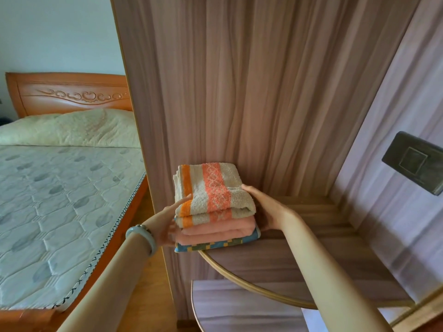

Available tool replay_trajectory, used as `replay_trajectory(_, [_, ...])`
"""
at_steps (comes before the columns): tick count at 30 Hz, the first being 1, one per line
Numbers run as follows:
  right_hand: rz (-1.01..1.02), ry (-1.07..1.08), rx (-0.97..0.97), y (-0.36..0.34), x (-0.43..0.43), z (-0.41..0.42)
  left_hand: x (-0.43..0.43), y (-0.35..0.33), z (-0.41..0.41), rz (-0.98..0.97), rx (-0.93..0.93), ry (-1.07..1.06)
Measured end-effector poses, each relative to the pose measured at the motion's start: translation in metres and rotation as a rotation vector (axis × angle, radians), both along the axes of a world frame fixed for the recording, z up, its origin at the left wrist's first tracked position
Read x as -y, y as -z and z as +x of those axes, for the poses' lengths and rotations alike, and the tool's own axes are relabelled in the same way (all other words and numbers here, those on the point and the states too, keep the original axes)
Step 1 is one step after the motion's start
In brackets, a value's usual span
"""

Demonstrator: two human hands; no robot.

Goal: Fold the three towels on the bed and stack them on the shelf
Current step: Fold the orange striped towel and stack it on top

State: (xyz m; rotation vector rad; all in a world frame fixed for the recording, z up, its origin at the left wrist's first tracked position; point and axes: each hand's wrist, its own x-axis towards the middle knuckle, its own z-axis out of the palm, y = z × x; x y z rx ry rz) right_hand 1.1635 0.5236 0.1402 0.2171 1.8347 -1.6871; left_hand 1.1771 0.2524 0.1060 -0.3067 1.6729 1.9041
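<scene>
Already the 3 folded towels (215, 212) sit stacked at the near left edge of the shelf (287, 259), with the striped towel (213, 188) on top. The left hand (167, 226) and right hand (268, 212) each have a grip clamped on one side of the stack, thumbs on top. The bottom layer seems to overhang the rounded rim, so an uneven release could tip everything off to the left.

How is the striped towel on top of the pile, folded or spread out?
Folded. The striped towel shows stacked layers and a rounded fold at its near edge, sitting compactly on the pink towel and checked towel.
</scene>
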Motion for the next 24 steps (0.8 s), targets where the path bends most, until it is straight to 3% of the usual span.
replay_trajectory(5, [-0.150, 0.026, -0.025, -0.003, -0.004, 0.008, -0.013, -0.006, 0.003, -0.191, -0.269, -0.040])
replay_trajectory(10, [-0.363, 0.207, -0.012, -0.009, -0.040, 0.029, -0.053, -0.036, 0.017, -0.211, -0.333, -0.011])
replay_trajectory(14, [-0.230, 0.369, -0.166, -0.032, -0.094, 0.038, -0.106, -0.042, 0.010, -0.154, -0.339, 0.048])
replay_trajectory(19, [-0.033, 0.528, -0.143, -0.014, -0.154, 0.044, -0.174, -0.016, -0.010, -0.111, -0.185, 0.157])
replay_trajectory(24, [0.005, 0.882, -0.156, 0.009, -0.165, 0.082, -0.204, -0.005, -0.019, -0.185, -0.262, 0.116])
